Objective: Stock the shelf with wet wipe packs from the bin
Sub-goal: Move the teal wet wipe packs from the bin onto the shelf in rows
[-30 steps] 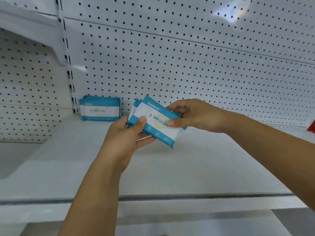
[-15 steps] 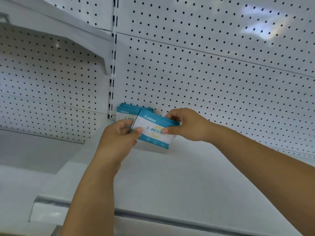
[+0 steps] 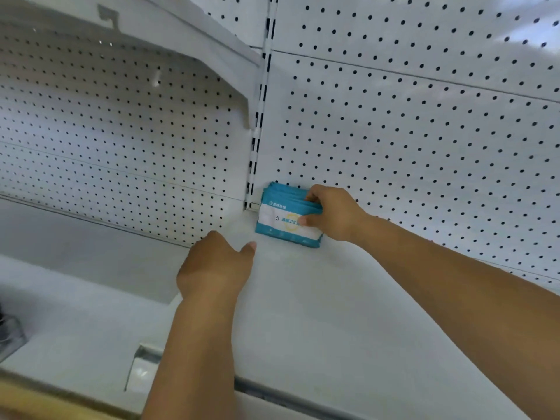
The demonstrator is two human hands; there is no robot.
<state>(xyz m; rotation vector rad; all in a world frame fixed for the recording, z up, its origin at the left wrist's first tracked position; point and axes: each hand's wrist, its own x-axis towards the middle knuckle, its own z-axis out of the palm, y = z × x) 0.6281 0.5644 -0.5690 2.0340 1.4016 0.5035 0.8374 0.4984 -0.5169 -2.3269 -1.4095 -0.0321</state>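
Plastic wipe packs, likely soft and light, are pinched edgewise by the right hand; the left hand is held relaxed, empty.

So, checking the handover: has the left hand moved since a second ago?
Yes. The left hand has released the wipe pack and drawn back from the pegboard.

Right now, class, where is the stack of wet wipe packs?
In the head view, the wet wipe packs sit at the back left corner of the shelf, against the pegboard beside the slotted upright, with the right hand gripping their right end.
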